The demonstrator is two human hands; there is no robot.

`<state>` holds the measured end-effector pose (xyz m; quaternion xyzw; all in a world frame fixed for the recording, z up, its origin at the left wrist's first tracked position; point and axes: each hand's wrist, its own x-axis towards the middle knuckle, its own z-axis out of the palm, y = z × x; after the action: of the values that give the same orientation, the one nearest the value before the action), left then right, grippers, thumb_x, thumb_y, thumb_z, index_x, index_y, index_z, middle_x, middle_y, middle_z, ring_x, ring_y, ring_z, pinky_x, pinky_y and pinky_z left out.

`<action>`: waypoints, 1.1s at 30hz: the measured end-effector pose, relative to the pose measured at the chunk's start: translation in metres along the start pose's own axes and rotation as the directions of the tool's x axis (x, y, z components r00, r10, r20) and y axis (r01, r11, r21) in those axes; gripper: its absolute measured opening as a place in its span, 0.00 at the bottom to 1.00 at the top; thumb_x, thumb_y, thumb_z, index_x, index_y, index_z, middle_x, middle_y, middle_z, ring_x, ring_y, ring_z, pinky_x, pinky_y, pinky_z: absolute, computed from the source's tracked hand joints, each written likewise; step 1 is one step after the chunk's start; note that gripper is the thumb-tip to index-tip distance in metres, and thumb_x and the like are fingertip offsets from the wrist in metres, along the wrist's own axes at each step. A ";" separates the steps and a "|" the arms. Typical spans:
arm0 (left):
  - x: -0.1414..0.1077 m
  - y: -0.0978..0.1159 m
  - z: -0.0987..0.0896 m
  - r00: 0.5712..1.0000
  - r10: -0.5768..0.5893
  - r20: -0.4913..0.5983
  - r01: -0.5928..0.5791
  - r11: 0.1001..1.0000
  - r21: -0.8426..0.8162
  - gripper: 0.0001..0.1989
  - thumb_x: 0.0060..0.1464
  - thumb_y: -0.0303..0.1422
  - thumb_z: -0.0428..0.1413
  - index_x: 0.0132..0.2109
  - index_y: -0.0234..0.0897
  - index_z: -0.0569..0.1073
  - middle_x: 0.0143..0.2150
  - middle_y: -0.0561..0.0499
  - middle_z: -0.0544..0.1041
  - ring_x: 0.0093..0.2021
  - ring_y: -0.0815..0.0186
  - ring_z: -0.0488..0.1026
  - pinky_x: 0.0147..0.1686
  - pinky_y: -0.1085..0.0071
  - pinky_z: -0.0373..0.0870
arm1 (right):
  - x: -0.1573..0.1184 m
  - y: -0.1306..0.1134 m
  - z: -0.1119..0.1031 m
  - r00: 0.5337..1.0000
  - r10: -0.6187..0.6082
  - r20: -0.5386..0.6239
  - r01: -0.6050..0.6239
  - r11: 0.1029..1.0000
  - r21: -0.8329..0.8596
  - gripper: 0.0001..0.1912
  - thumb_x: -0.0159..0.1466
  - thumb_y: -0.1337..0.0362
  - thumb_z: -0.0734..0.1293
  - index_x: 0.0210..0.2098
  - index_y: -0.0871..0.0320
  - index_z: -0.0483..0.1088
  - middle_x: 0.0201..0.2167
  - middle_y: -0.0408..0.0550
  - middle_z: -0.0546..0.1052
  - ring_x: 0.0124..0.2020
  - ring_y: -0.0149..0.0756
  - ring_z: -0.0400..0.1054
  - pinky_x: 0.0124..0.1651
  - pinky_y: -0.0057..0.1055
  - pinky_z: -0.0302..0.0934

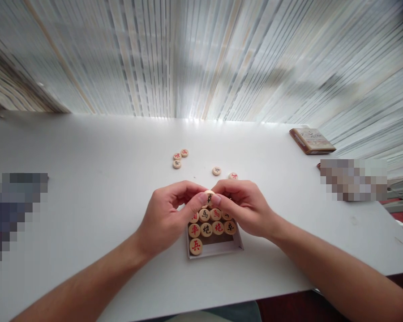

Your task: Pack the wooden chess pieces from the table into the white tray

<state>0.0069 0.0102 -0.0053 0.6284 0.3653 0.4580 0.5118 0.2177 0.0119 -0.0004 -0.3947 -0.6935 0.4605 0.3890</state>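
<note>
Between the thumbs and fingers of both hands is a round wooden xiangqi piece (209, 197) with a black character. My left hand (171, 214) pinches it from the left, and my right hand (243, 205) pinches it from the right. Right below them an open shallow box (218, 253) holds rows of such pieces, marked in red or black. A red-marked piece (195, 246) sits alone in the box's near left corner, with bare box floor to its right. My hands hide the far part of the box.
Beyond my hands, three loose pieces (177, 163) lie together on the white table (121, 156). A black-marked piece (216, 171) and a red-marked piece (233, 176) lie nearer. A brown box (312, 141) rests at the back right, by the striped curtain (195, 58).
</note>
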 end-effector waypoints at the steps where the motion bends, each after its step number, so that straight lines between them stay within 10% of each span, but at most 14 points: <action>1: 0.000 0.001 0.000 1.000 -0.001 -0.005 0.001 1.000 0.002 0.04 0.66 0.33 0.66 0.43 0.38 0.86 0.38 0.51 0.88 0.37 0.68 0.83 0.36 0.77 0.79 | -0.001 0.000 0.000 0.999 -0.032 -0.003 0.032 0.999 -0.038 0.16 0.73 0.57 0.71 0.32 0.60 0.77 0.23 0.43 0.74 0.24 0.29 0.61 0.26 0.28 0.55; 17: -0.004 -0.001 0.004 0.992 0.100 -0.073 -0.098 0.995 0.021 0.14 0.61 0.25 0.69 0.53 0.42 0.87 0.42 0.50 0.88 0.37 0.68 0.85 0.39 0.75 0.85 | 0.000 -0.003 0.004 0.969 0.237 0.077 -0.237 0.788 0.568 0.12 0.68 0.57 0.80 0.44 0.57 0.80 0.26 0.42 0.81 0.22 0.27 0.74 0.23 0.20 0.65; 33: -0.008 -0.003 0.002 0.956 0.292 0.010 -0.287 0.934 0.215 0.11 0.61 0.25 0.70 0.50 0.40 0.88 0.39 0.49 0.89 0.35 0.65 0.83 0.35 0.72 0.81 | 0.001 -0.003 0.002 0.919 0.332 0.214 -0.393 0.720 0.573 0.19 0.53 0.64 0.87 0.32 0.60 0.76 0.21 0.38 0.76 0.20 0.23 0.64 0.22 0.19 0.60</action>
<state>0.0057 0.0026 -0.0105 0.7215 0.3217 0.4933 0.3641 0.2147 0.0112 0.0018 -0.3548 -0.4365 0.7429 0.3629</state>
